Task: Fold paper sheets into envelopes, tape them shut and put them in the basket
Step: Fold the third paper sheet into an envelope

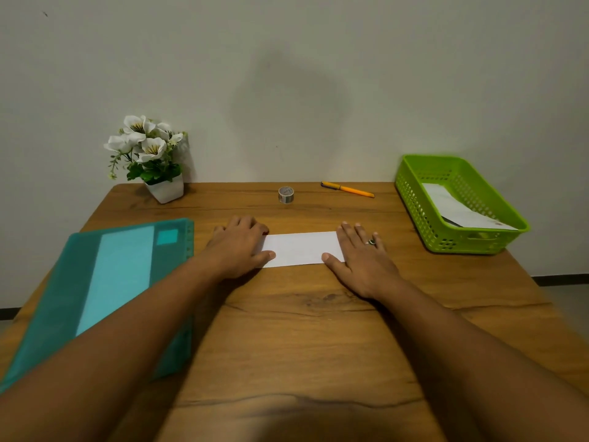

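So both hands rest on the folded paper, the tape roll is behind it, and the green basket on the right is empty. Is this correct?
Not fully. The green basket is not empty: the head view shows a white envelope lying in it. The rest holds: left hand and right hand rest on the folded paper, tape roll behind it.

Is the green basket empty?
No, a folded white paper lies inside the green basket.
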A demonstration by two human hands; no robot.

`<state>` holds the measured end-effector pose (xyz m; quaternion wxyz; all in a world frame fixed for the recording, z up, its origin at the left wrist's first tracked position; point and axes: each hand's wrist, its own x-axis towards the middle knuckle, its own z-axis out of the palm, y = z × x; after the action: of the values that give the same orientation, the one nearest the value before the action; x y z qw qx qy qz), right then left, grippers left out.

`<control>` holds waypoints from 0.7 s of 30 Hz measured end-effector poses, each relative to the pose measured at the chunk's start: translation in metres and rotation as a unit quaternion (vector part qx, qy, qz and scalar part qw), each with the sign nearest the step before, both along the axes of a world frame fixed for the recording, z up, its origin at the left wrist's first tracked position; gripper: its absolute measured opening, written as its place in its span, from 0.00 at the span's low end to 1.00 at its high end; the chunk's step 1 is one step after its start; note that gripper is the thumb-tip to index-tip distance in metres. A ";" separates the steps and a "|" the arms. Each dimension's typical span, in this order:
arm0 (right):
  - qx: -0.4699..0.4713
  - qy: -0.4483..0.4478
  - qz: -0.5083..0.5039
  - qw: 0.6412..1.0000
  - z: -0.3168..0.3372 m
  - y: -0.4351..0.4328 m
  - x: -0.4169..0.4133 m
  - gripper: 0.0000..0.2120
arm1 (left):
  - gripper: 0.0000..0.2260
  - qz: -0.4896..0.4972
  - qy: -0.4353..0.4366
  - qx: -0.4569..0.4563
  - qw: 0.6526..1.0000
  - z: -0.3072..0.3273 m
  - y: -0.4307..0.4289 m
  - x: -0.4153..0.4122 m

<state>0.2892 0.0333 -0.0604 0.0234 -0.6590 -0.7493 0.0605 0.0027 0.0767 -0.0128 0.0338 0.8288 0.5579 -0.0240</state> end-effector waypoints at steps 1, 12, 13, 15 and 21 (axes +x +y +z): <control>-0.001 -0.003 -0.001 1.000 0.001 -0.001 -0.001 0.42 | 0.29 0.006 -0.005 -0.021 1.000 0.005 0.004 0.002; -0.001 0.001 0.002 1.000 0.009 -0.005 -0.002 0.43 | 0.19 0.092 -0.084 -0.158 0.980 0.024 0.018 0.022; -0.001 0.005 0.004 1.000 0.009 -0.006 -0.001 0.43 | 0.17 0.105 -0.122 -0.155 0.975 0.023 0.014 0.021; 0.002 0.028 0.008 1.000 0.009 -0.007 0.001 0.43 | 0.13 0.143 -0.225 -0.139 0.954 0.020 0.003 0.016; -0.023 0.112 -0.016 0.993 0.023 -0.009 -0.002 0.40 | 0.08 0.241 -0.519 -0.098 0.814 0.015 -0.034 0.008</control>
<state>0.2875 0.0240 -0.0371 0.0929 -0.6605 -0.7297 0.1504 0.0104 0.0423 0.0020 0.4043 0.5498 0.6338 0.3640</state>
